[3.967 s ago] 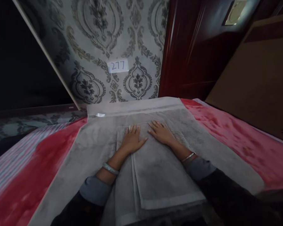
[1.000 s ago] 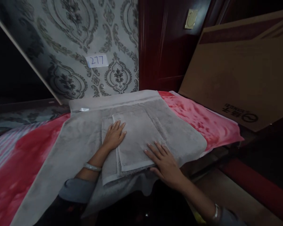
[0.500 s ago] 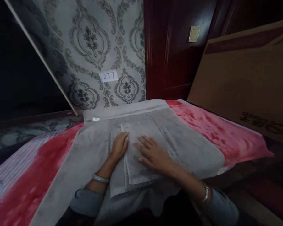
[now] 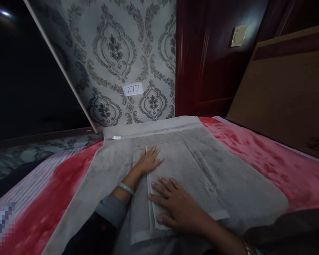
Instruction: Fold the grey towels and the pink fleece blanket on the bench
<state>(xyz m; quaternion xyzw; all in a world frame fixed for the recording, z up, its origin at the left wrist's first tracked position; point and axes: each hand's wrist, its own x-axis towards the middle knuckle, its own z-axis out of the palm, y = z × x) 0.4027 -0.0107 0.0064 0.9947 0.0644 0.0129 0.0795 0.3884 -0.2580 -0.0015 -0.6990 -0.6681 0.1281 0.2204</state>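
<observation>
A grey folded towel lies in flat layers on a larger grey cloth. My left hand rests spread on the towel's upper left part, across the folded edge. Nearer to me, my right hand lies palm down on the towel's lower part with fingers apart. Neither hand grips the fabric. A small white tag shows at the far left of the large cloth, close to its pale border.
Red patterned fabric spreads under the grey cloth on both sides, with striped fabric at left. A dark screen stands at left, a cardboard box at right. A paper marked 277 is on the wall.
My left hand has spread its fingers and shifted right onto the top layer. My right hand has moved nearer to me. The view has shifted, so the scene sits further right.
</observation>
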